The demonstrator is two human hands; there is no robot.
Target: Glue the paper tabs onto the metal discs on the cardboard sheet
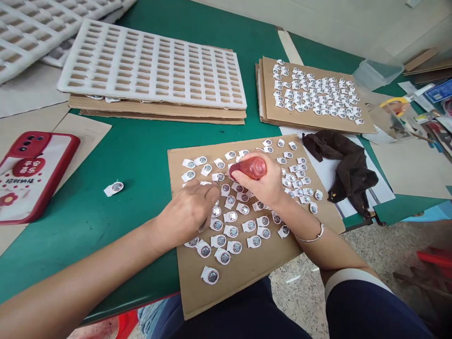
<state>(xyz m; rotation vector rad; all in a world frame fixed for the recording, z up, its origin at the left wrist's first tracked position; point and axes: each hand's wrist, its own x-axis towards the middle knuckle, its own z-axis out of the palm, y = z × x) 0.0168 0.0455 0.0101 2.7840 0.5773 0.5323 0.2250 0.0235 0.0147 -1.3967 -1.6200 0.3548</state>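
Green tabletop (148, 235) against a pale wall (328, 28), head view. A cardboard sheet (201, 301) at the near edge carries many small white-tabbed discs (230, 216). Above them, the right hand (271, 182) grasps a red bottle (254, 168); just beside it, the left hand (192, 207) is curled around a slim metal tool (204, 227). Behind lies a white foam grid (116, 89); at right, a dark brown cloth (348, 172).

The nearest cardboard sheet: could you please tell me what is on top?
Round silvery pieces with white tabs lie across the cardboard sheet. The left hand and the right hand, holding a red bottle, hide whatever lies beneath.
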